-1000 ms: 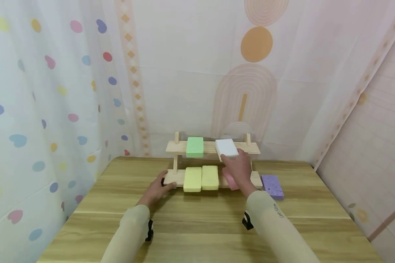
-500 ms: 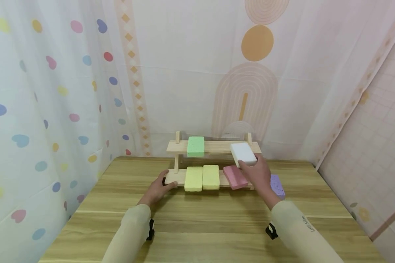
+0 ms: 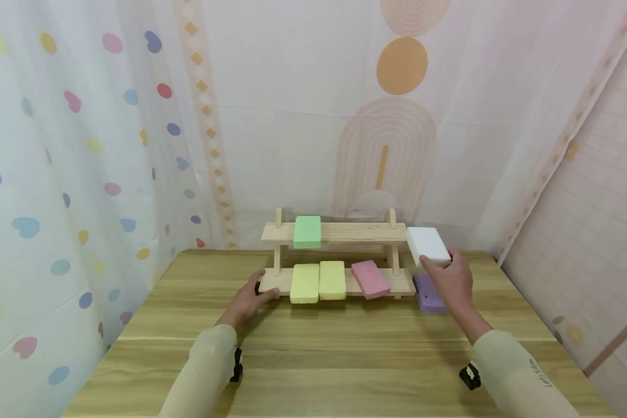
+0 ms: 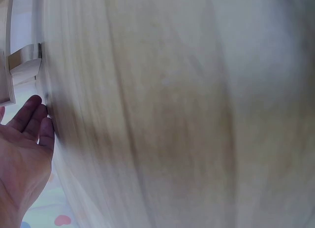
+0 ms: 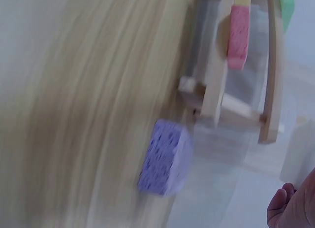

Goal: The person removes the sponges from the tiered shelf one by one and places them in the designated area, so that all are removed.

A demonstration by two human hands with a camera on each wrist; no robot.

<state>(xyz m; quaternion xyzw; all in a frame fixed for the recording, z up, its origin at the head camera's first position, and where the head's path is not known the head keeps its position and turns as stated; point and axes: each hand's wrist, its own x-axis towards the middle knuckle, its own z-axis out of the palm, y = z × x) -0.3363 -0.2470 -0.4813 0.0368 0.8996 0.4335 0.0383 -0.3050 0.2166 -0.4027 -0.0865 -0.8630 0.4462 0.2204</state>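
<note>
My right hand (image 3: 451, 278) grips a white sponge block (image 3: 427, 244) by its near end, raised just past the right end of the two-tier wooden rack (image 3: 357, 232). Beneath that hand a purple sponge (image 3: 429, 295) lies on the table, partly hidden by it. At the rack's left end, my left hand (image 3: 247, 302) holds the lower shelf, thumb at the front and fingers round the end. On the upper shelf rests a green sponge (image 3: 307, 232). The lower shelf bears two yellow sponges (image 3: 305, 284) side by side and a pink sponge (image 3: 370, 280), turned askew.
The wood-grain table (image 3: 313, 360) stretches in front of the rack. A patterned curtain (image 3: 292, 116) hangs close behind it, with more curtain at both sides. Right of the rack, the purple sponge (image 5: 162, 159) sits near its end in the right wrist view.
My right hand has carried the white sponge rightward from over the upper shelf to beyond the rack's right end, uncovering the pink sponge. The left hand has stayed in place.
</note>
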